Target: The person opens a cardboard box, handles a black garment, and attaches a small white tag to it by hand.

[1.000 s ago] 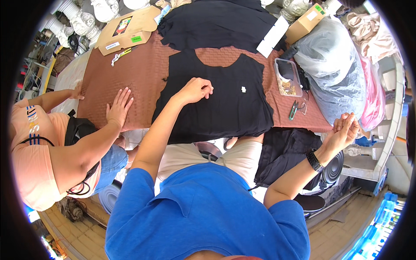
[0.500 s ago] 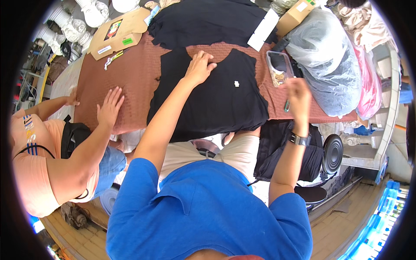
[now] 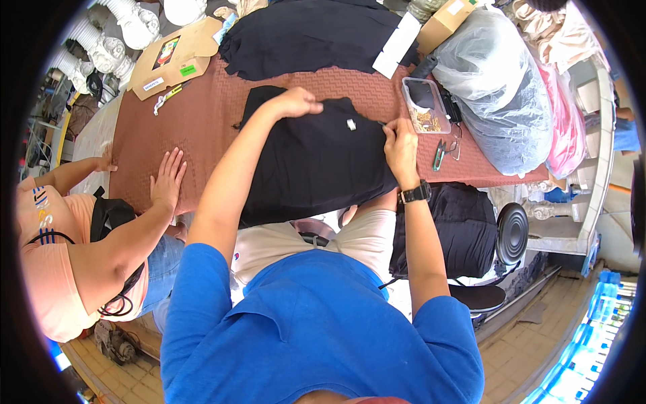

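A black garment (image 3: pixel 313 165) lies across the near side of the table, its lower edge hanging toward my lap. A small white tag-like piece (image 3: pixel 351 124) rests on its upper right part. My left hand (image 3: pixel 296 103) is at the garment's top edge, fingers curled together on the cloth. At the right edge, my right hand (image 3: pixel 402 145) pinches the fabric between thumb and fingers. Just right of that hand lie small green-handled thread snips (image 3: pixel 439 155) and a clear plastic box (image 3: pixel 436 101) with small gold-coloured pieces inside.
A brown textured cloth (image 3: pixel 195 121) covers the table. More black fabric (image 3: pixel 303 40) lies at the back, near a white card (image 3: pixel 397 46) and a cardboard box (image 3: pixel 171 57). Filled plastic bags (image 3: pixel 494 101) crowd the right. A co-worker's hand (image 3: pixel 168 178) rests at left.
My right hand has moved left from beside the plastic box to the garment's right edge and closed on it. My left hand has shifted slightly left, and the garment's upper part has been drawn down.
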`<state>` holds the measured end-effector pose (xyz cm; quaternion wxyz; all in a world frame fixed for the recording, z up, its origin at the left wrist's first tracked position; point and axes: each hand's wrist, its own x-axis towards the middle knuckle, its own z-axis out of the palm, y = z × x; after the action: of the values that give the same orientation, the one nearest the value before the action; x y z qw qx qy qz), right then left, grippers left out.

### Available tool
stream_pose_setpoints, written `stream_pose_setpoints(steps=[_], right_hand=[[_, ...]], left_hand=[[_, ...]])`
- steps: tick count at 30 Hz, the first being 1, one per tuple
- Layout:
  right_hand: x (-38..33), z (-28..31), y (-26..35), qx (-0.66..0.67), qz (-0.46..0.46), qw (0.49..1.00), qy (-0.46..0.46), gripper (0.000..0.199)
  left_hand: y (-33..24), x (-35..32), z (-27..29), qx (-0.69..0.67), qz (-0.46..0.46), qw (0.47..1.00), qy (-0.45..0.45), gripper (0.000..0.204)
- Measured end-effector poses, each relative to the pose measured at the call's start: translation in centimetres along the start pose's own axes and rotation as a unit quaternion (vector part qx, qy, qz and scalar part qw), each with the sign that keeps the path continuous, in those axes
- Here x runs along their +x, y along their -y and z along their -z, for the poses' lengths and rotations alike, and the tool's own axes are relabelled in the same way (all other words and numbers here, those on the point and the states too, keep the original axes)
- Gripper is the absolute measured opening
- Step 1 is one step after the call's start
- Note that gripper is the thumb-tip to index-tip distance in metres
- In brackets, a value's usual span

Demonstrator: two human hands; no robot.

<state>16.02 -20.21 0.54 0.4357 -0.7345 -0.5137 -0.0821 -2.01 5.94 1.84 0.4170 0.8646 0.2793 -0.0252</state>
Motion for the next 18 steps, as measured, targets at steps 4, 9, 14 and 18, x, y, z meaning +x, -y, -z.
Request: stream_pose_setpoints(steps=[4, 9, 14, 18], right_hand=[[5.3, 1.2, 3.9, 0.061, 0.004, 0.995, -0.073, 0.009], [11.8, 2.2, 10.0, 0.199, 0.005, 0.966, -0.168, 0.013], [11.1, 0.1, 8.4, 0.216, -0.023, 0.964, -0.153, 0.014], [6.0, -1.1, 3.9, 0.247, -0.045, 0.961, -0.113, 0.013]], left_hand=[[-3.1, 0.1, 4.0, -0.136, -0.119, 0.968, -0.172, 0.031], [-8.3, -1.8, 12.3, -0.22, -0.22, 0.87, -0.384, 0.026], [-9.5, -4.8, 11.3, -0.342, -0.267, 0.878, -0.199, 0.026], [-3.4, -4.9, 5.1, -0.353, -0.104, 0.92, -0.135, 0.027]])
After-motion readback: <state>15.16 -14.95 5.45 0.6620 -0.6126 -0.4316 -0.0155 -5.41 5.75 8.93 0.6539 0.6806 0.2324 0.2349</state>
